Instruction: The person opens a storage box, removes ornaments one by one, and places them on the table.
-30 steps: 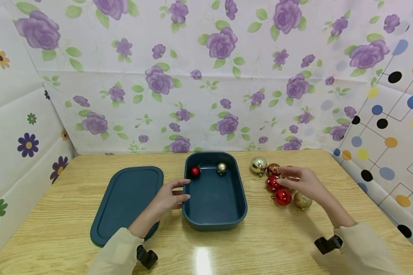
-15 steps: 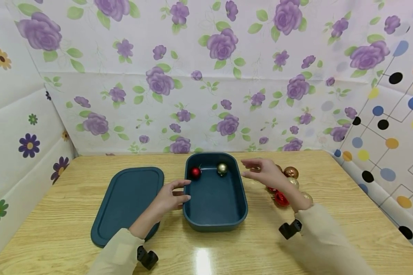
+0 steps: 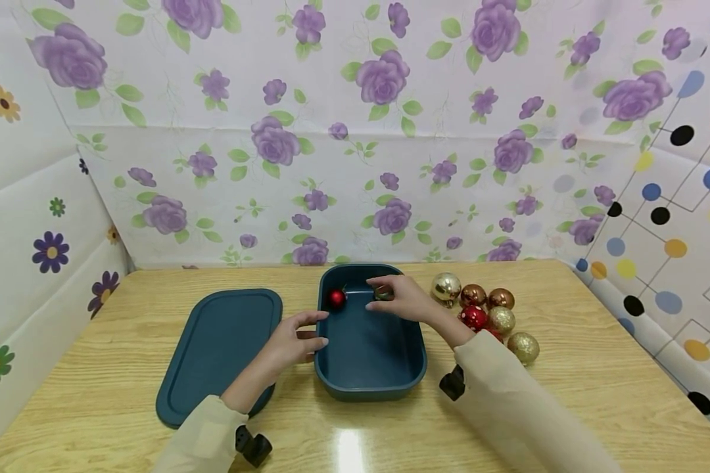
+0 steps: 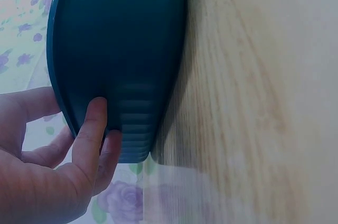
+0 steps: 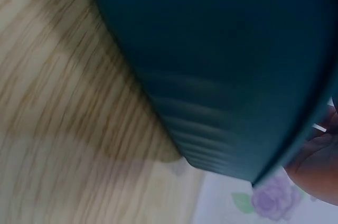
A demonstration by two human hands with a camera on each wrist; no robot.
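My left hand point(image 3: 291, 340) holds the left wall of a dark blue-green box point(image 3: 369, 392). In the left wrist view, some fingers point(image 4: 96, 109) lie against the outside wall while others go behind the rim. My right hand point(image 3: 407, 297) reaches over the box's right wall, thumb and forefinger parted around a small gold Christmas ball point(image 3: 383, 293) that partly shows between them. A small red Christmas ball point(image 3: 336, 299) lies in the far left corner of the box. The right wrist view shows mostly the box's outer wall point(image 5: 211, 76), which hides most of that hand.
Flat on the table point(image 3: 94, 368), left of the box, lies a matching lid point(image 3: 221, 355). To the right is a cluster of Christmas balls: shiny gold point(image 3: 446, 287), brown point(image 3: 501, 299), red dotted point(image 3: 474, 318) and glittery gold point(image 3: 523, 347). A flowered cloth point(image 3: 331, 164) hangs behind.
My right hand has moved left from the ball cluster to inside the box, around the small gold ball. The left hand stays at the box's wall.
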